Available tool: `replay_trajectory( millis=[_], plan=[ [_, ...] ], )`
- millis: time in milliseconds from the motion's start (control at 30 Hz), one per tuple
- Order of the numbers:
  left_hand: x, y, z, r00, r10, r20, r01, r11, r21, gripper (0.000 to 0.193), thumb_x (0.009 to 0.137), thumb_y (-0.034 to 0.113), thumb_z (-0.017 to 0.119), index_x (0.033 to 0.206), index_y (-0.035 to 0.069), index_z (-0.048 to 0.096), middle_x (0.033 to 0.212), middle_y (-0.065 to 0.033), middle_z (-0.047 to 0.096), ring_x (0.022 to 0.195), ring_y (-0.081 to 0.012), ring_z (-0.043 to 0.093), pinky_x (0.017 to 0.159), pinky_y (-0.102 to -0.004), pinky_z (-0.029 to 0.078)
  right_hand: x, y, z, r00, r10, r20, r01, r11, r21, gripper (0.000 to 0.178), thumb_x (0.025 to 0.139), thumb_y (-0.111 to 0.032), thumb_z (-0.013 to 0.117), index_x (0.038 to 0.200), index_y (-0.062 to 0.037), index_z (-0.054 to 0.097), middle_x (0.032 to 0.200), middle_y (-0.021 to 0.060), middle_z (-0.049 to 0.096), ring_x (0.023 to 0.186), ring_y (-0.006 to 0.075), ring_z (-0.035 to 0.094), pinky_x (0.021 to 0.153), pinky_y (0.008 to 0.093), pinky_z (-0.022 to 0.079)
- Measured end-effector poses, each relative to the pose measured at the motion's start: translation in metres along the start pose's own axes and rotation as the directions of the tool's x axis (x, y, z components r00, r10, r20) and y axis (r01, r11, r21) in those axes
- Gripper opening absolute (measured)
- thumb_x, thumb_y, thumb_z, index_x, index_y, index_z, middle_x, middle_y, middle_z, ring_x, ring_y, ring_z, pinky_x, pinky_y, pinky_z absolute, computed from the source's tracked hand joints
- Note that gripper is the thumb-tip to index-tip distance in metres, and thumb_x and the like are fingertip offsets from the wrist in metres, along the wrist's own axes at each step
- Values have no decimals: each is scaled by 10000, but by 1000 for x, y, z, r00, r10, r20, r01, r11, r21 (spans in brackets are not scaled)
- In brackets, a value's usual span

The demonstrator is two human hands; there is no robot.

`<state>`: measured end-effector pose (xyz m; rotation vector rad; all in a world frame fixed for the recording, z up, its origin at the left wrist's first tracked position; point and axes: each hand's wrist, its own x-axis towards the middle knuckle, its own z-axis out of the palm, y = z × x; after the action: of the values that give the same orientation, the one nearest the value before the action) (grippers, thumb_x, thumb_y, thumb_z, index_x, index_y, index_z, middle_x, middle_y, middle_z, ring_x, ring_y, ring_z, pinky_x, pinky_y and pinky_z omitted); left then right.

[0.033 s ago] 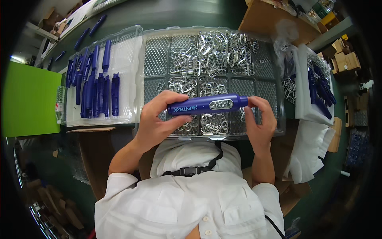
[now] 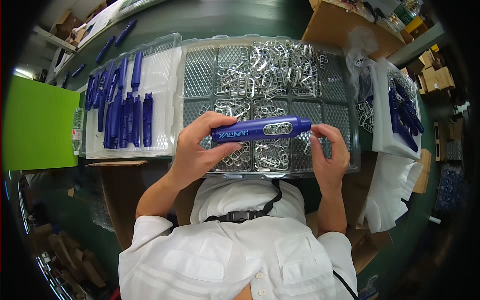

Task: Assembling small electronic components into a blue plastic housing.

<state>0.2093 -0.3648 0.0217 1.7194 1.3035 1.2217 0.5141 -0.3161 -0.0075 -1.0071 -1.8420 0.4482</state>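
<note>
A long dark-blue plastic casing with pale lettering lies level across the middle of the view. Its oval slot is edged with a silver metal frame. My left hand grips the casing's left end between thumb and fingers. Beside the narrow right end, my right hand has its thumb and index finger apart, holding nothing I can see. Under both hands is a clear compartment tray, several of its sections heaped with loose silver metal frames.
Left of the tray, a white tray bears several blue casings. A green panel and a plastic bottle stand farther left. On the right, a white foam box holds blue parts. A cardboard box stands behind.
My right fingertips have come slightly away from the casing's right end. My left hand keeps its grip, and the whole view has shifted a little.
</note>
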Motion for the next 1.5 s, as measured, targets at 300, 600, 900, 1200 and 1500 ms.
replay_trajectory(
  millis=[300,600,900,1200,1500],
  plan=[
    [25,-8,-6,1000,-5,-23,6,998,55,461,798,42,900,1221,25,718,1114,-78,731,996,-162,705,859,-293,548,-34,20,-19,972,220,81,-223,974,28,324,917,87,716,1229,12,668,1141,138,740,938,207,723,832,314,577],
    [-23,-16,66,950,-240,201,302,876,-377,494,886,45,853,1311,16,605,1246,-93,677,1062,-154,674,951,-304,535,-19,-11,-10,854,399,334,-490,401,774,553,1067,-231,660,1487,77,474,1339,286,663,1113,225,715,846,274,612],
    [-7,5,84,841,-307,445,488,786,-380,331,1009,233,730,1225,-15,693,964,-63,715,845,-79,630,752,-262,521,-11,-26,-25,878,326,350,-476,663,577,510,1004,-189,737,1402,77,563,1240,223,731,1136,238,707,998,365,558],
    [-7,2,88,821,-407,401,552,745,-375,282,995,262,714,1059,-12,730,803,-14,689,727,-47,598,646,-241,481,-13,-24,-17,870,336,360,-492,598,633,487,1045,-189,679,1413,95,534,1271,263,700,1137,258,703,992,376,570],
    [3,12,63,760,-369,535,634,600,-488,405,1052,192,612,1393,-26,614,1076,-66,727,962,-90,666,806,-248,532,-8,-10,-14,856,379,352,-509,499,701,476,1083,-249,619,1419,75,527,1275,280,690,1107,273,724,932,352,608]
  ],
)
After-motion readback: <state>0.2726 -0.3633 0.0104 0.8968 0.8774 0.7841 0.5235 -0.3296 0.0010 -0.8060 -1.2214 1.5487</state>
